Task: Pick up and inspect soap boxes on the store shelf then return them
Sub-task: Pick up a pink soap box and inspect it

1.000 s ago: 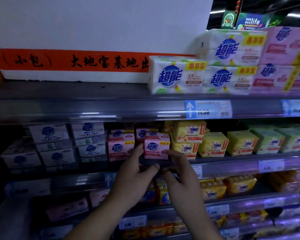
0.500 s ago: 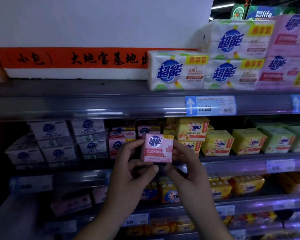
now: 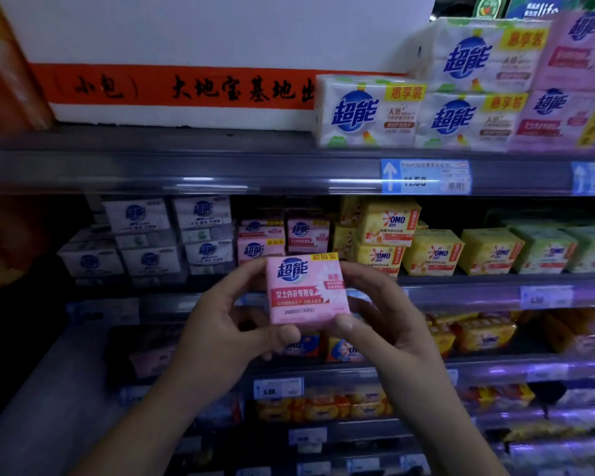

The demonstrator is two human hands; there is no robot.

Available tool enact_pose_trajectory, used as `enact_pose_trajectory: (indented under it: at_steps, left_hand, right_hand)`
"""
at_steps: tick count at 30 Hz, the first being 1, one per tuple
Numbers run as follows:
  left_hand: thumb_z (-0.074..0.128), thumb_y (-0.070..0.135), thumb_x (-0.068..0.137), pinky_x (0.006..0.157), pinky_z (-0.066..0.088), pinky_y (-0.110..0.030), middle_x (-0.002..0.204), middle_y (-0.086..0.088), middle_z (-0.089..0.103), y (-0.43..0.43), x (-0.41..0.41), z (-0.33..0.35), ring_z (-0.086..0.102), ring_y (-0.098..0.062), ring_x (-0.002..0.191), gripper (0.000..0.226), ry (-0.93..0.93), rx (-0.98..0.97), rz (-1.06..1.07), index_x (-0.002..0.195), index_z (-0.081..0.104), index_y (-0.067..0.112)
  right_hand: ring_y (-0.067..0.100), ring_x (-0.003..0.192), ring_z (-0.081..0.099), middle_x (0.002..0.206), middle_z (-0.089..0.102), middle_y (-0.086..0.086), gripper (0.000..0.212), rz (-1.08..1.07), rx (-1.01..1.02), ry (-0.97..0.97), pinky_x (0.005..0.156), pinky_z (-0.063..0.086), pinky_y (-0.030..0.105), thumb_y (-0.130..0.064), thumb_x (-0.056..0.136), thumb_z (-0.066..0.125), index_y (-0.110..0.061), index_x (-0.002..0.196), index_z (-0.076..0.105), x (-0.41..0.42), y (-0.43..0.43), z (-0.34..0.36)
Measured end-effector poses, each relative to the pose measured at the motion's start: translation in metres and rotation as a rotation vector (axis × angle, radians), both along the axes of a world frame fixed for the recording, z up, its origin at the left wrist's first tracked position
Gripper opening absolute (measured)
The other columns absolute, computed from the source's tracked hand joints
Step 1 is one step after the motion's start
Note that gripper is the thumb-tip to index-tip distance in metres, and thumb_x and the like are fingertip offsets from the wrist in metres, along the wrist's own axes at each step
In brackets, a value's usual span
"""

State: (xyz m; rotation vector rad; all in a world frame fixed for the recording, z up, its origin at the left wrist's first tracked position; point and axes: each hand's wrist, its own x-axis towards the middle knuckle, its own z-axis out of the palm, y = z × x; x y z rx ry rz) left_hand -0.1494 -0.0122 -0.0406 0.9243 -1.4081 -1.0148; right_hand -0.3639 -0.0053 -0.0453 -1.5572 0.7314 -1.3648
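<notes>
One square pink soap box, smooth cardboard with a blue logo and a red banner, is held upright near the viewer, in front of the middle shelf. The left hand pinches its left side, thumb at the lower corner and fingers curled behind. The right hand grips the right side the same way. Three white film-wrapped multipacks sit stacked on the top shelf, far right.
</notes>
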Motion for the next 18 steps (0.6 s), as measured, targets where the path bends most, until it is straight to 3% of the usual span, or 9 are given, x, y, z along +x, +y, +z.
enact_pose_trajectory:
  at_steps: [2, 5, 7, 11, 14, 16, 18]
  left_hand:
    - [0.096, 0.035, 0.057, 0.059, 0.057, -0.026, 0.125, -0.001, 0.074, 0.010, 0.004, 0.002, 0.071, -0.044, 0.086, 0.078, 0.002, -0.008, -0.025, 0.129, 0.066, 0.042]
    - [0.096, 0.043, 0.062, 0.077, 0.063, -0.029, 0.131, 0.004, 0.072, 0.024, 0.012, 0.005, 0.075, -0.027, 0.104, 0.083, -0.029, -0.020, -0.096, 0.137, 0.060, 0.045]
    - [0.093, 0.047, 0.067, 0.082, 0.063, -0.029, 0.133, 0.006, 0.071, 0.032, 0.014, 0.002, 0.074, -0.020, 0.111, 0.083, -0.037, -0.021, -0.116, 0.141, 0.055, 0.050]
    - [0.087, 0.066, 0.063, 0.080, 0.059, -0.015, 0.119, 0.014, 0.077, 0.046, 0.006, -0.007, 0.073, -0.005, 0.111, 0.058, 0.041, -0.021, -0.023, 0.118, 0.072, 0.052]
    - [0.080, 0.050, 0.080, 0.077, 0.057, -0.013, 0.110, 0.017, 0.080, 0.052, -0.003, -0.012, 0.074, -0.002, 0.102, 0.025, 0.008, -0.094, 0.046, 0.105, 0.077, 0.049]
    - [0.073, 0.033, 0.084, 0.077, 0.055, -0.012, 0.105, 0.018, 0.080, 0.054, -0.011, -0.012, 0.074, 0.000, 0.099, 0.025, -0.030, -0.130, 0.085, 0.101, 0.077, 0.050]
    - [0.070, 0.033, 0.083, 0.079, 0.056, -0.012, 0.108, 0.019, 0.079, 0.057, -0.021, -0.010, 0.073, 0.000, 0.102, 0.028, -0.008, -0.133, 0.089, 0.103, 0.076, 0.050]
  right_hand:
    - [0.021, 0.114, 0.072, 0.132, 0.069, -0.005, 0.039, 0.008, 0.030, -0.026, 0.082, 0.063, 0.031, -0.031, 0.093, 0.071, -0.031, 0.132, 0.062, 0.004, 0.012, 0.003]
    - [0.022, 0.106, 0.075, 0.129, 0.071, -0.006, 0.041, -0.032, 0.043, -0.040, 0.079, 0.064, 0.030, -0.034, 0.089, 0.078, -0.031, 0.128, 0.065, 0.008, 0.028, 0.008]
    - [0.022, 0.111, 0.073, 0.135, 0.068, -0.007, 0.044, -0.052, 0.039, -0.053, 0.082, 0.064, 0.031, -0.029, 0.090, 0.078, -0.030, 0.131, 0.063, 0.008, 0.036, 0.010]
    - [0.023, 0.132, 0.059, 0.145, 0.060, 0.001, 0.048, -0.046, -0.028, -0.051, 0.091, 0.060, 0.031, 0.001, 0.097, 0.066, -0.020, 0.139, 0.057, 0.008, 0.049, 0.003]
    - [0.029, 0.130, 0.060, 0.145, 0.060, 0.007, 0.046, -0.055, -0.002, -0.093, 0.090, 0.058, 0.028, -0.002, 0.099, 0.066, -0.016, 0.141, 0.053, 0.005, 0.055, -0.002]
    - [0.031, 0.125, 0.062, 0.142, 0.061, 0.009, 0.045, -0.047, 0.035, -0.133, 0.089, 0.057, 0.029, -0.010, 0.100, 0.068, -0.017, 0.141, 0.052, 0.003, 0.060, -0.004]
    - [0.030, 0.121, 0.065, 0.139, 0.064, 0.009, 0.046, -0.054, 0.053, -0.168, 0.089, 0.057, 0.031, -0.013, 0.099, 0.069, -0.018, 0.141, 0.051, -0.003, 0.064, -0.004]
